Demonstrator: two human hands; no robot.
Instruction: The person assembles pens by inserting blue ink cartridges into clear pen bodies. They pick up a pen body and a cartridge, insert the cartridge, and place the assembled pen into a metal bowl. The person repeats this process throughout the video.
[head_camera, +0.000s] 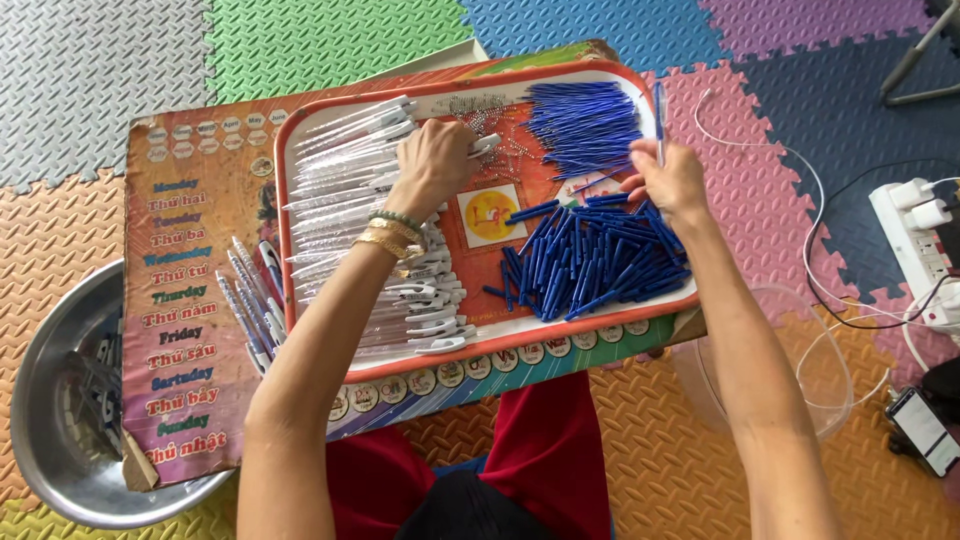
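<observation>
Your left hand (432, 160) is curled over the far end of the row of clear and white pen barrels (365, 215), fingers closed around one of them near the small springs (490, 125), while your right hand (668, 180) pinches a single blue refill (659, 120) upright between fingers and thumb, just above the heap of blue pen parts (590, 260). Everything sits in the orange tray (480, 350), and that tray rests on a printed board (190, 300) lying across your lap rather than on a firm worktop, so a shift of your knees could tilt it and send the round barrels and blue parts rolling to the near rim or over it onto the foam floor mats (650, 470). The springs lie loose right beside your left knuckles; a careless sweep of that hand could scatter them into the bundle of blue refills (585, 125), where they would be hard to pick out. The refill in your right hand is held near its lower end, so it could bend or slip if you push it in at an angle. A few finished pens (250, 300) lie on the board outside the tray, near its edge above the metal basin (60, 420), and your left forearm could nudge them off.
</observation>
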